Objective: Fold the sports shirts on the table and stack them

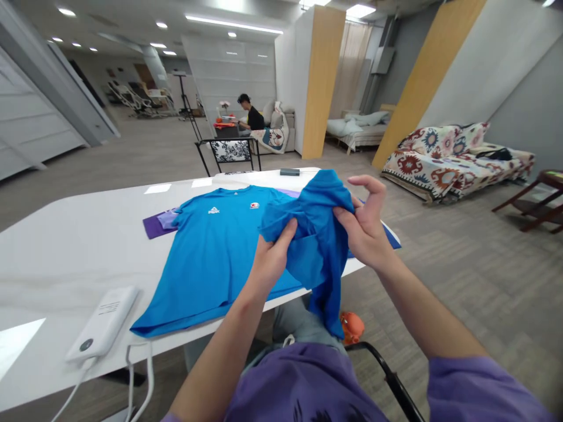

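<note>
Above the table's front edge I hold up a bunched blue garment (324,234), its lower end hanging toward my lap. My left hand (278,249) pinches its left side between thumb and fingers. On the upper right edge of the fabric, my right hand (365,228) is closed with thumb against fingers, the index finger raised and bent. A blue T-shirt (215,252) with a small white logo and a round badge lies spread on the table, front side up. The held cloth hides its right side. Purple fabric (159,227) shows from beneath its left sleeve.
The white table (79,234) carries a white power bank (103,322) with cables at the left and a dark grey box (289,172) at the far edge. A black chair (231,151) stands beyond. An orange object (352,327) is below, by my chair's armrest. Another person (253,117) sits far back.
</note>
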The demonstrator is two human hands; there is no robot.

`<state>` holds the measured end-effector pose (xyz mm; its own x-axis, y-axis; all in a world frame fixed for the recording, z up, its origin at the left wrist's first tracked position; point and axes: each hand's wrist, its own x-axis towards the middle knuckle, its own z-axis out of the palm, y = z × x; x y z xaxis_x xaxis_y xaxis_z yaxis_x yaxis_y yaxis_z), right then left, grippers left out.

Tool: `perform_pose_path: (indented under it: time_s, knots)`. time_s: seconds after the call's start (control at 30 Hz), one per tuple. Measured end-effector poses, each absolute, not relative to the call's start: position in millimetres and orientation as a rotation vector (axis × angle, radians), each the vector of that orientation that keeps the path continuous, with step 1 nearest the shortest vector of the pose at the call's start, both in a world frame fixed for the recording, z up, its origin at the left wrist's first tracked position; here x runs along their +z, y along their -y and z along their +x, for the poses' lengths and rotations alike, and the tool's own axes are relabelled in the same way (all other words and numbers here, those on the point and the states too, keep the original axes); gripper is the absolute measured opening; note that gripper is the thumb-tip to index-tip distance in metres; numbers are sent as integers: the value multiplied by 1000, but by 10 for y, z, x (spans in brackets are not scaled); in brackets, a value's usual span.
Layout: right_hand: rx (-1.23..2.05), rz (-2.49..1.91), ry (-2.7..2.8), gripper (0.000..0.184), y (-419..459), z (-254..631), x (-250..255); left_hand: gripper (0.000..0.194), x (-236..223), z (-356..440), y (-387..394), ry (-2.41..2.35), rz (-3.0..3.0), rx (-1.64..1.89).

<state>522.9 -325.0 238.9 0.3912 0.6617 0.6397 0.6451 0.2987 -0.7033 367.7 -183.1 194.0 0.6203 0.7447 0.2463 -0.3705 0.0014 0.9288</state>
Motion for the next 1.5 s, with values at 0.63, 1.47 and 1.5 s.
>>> perform_pose_path:
  time_s: [0.63, 1.47, 1.5]
  knots:
    - [-306, -1322, 1394, 20, 2872, 5613, 3819, 35, 3685, 2903, 891, -275, 1526, 1154]
    - [68, -1217, 1696, 56, 2490, 5475, 4230, 55, 3974, 1538, 514, -491, 1875, 1125]
    - [37, -1260, 1754, 51, 2537, 5514, 4234, 54, 3996, 1454, 512, -512, 1885, 1112]
